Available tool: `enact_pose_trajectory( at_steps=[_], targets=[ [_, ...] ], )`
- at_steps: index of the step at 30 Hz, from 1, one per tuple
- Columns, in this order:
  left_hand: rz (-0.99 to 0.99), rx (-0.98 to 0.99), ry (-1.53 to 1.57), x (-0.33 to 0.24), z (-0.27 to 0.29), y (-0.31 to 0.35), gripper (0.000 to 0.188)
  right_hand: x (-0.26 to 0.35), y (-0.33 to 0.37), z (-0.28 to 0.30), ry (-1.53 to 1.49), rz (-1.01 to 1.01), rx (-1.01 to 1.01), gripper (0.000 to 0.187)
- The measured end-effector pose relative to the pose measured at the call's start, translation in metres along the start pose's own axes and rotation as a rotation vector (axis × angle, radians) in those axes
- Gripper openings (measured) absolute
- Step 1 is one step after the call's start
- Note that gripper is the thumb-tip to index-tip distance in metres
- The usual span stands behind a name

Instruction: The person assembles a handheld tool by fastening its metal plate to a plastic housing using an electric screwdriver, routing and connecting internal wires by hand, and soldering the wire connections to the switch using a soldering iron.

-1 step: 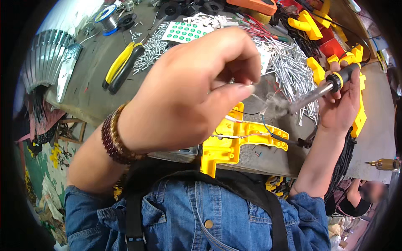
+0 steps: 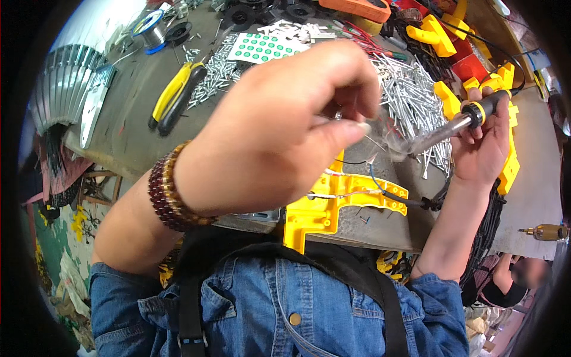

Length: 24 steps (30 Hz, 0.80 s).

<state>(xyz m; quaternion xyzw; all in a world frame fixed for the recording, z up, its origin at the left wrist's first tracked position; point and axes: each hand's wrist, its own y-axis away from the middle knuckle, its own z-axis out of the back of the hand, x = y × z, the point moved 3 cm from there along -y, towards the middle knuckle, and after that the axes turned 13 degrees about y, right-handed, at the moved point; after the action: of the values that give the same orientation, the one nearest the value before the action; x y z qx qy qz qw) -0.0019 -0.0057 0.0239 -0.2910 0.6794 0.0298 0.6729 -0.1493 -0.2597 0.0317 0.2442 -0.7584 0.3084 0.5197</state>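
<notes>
My left hand pinches a thin strand of solder wire, which juts from the fingertips toward the wires below. In my right hand is a soldering iron with a dark handle and yellow ring, its metal shaft pointing left. Smoke blurs the iron's tip, so I cannot tell exactly what it touches. Beneath both hands lies a yellow plastic housing half at the bench's front edge. A blue wire rises from its handle end, and a black wire ends close to it. My left hand hides part of the housing.
Yellow-black pliers lie at left, beside loose screws. Farther back stand a solder spool and a sheet of green stickers. Long metal pins are heaped near the iron. Saw blades fan out at far left.
My left hand has shifted slightly to the right with the solder wire. My right hand and the iron have edged a little left. The smoke has changed shape.
</notes>
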Motion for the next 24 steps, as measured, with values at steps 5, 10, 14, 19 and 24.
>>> enact_pose_trajectory(
  at_steps=[5,10,14,19,24],
  targets=[
    [-0.195,0.11,-0.302,0.003,-0.011,-0.018,0.018,-0.007,-0.007,0.014,0.001,-0.032,-0.039,0.03],
    [-0.182,0.073,-0.404,0.014,-0.011,-0.024,0.016,-0.015,-0.012,0.016,0.0,-0.046,-0.071,0.026],
    [-0.133,0.042,-0.328,0.02,-0.011,-0.025,0.015,-0.02,-0.015,0.014,-0.022,-0.073,-0.049,0.024],
    [-0.152,0.048,-0.342,0.023,-0.011,-0.025,0.013,-0.023,-0.015,0.012,-0.009,-0.05,-0.078,0.026],
    [-0.159,0.045,-0.348,0.025,-0.012,-0.026,0.012,-0.021,-0.014,0.011,0.001,-0.045,-0.127,0.026]
  ],
)
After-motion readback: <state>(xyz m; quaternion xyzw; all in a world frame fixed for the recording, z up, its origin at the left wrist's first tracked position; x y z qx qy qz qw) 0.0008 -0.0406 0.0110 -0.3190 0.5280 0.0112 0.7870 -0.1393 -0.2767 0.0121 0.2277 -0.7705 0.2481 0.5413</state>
